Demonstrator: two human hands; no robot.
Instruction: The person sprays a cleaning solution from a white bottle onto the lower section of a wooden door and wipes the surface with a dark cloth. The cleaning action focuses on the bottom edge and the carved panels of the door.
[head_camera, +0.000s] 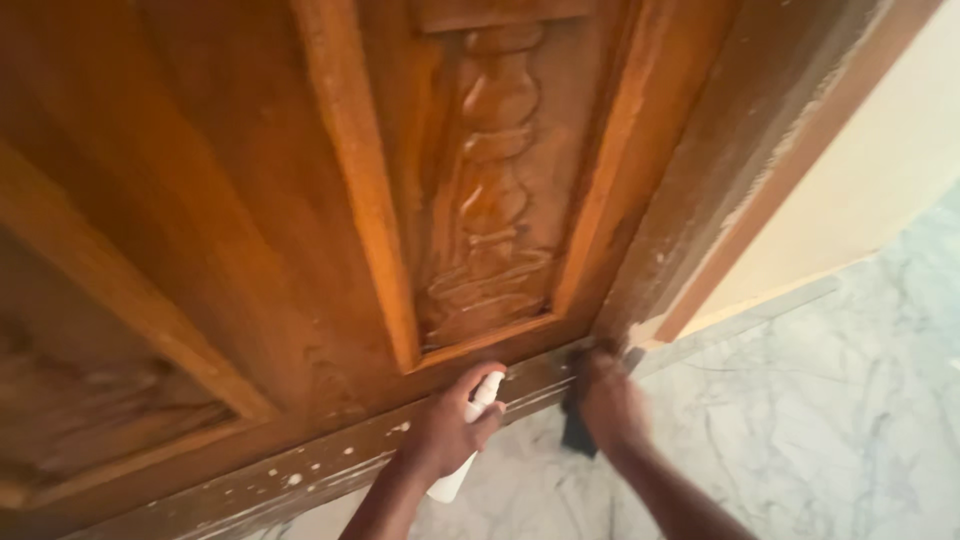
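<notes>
A carved brown wooden door fills most of the head view, with a raised carved panel in its lower part. My left hand grips a small white spray bottle, its nozzle held close to the door's bottom rail. My right hand presses a dark cloth against the bottom corner of the door, beside the frame. The rail carries pale paint specks.
The wooden door frame runs down on the right, scuffed and dusty. Beyond it stands a cream wall. White marble floor with grey veins spreads at lower right.
</notes>
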